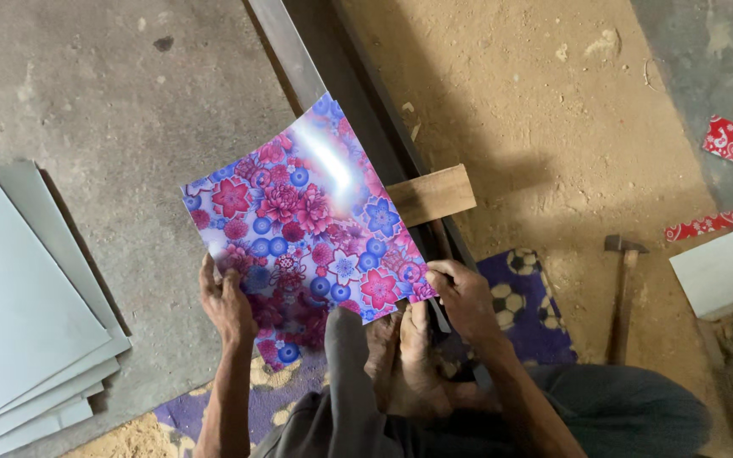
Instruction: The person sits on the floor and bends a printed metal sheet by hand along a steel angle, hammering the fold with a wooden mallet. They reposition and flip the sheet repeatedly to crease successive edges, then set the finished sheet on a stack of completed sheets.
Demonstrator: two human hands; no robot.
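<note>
Hands both clenched on glossy floral sheet (307, 216): my left hand (226, 301) grips its left edge, my right hand (464, 297) its lower right corner.

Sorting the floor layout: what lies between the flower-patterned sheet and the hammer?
In the head view, between the flower-patterned sheet and the hammer lie a dark metal rail, a small wooden block, then bare sandy ground.

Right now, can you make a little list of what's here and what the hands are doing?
left hand: grips the flowery sheet's left edge
right hand: grips the sheet's right corner
feet: bare, under the sheet
bar: long metal, behind the sheet
wood block: across the bar
hammer: on dirt, right
grey sheets: stacked, left
</note>
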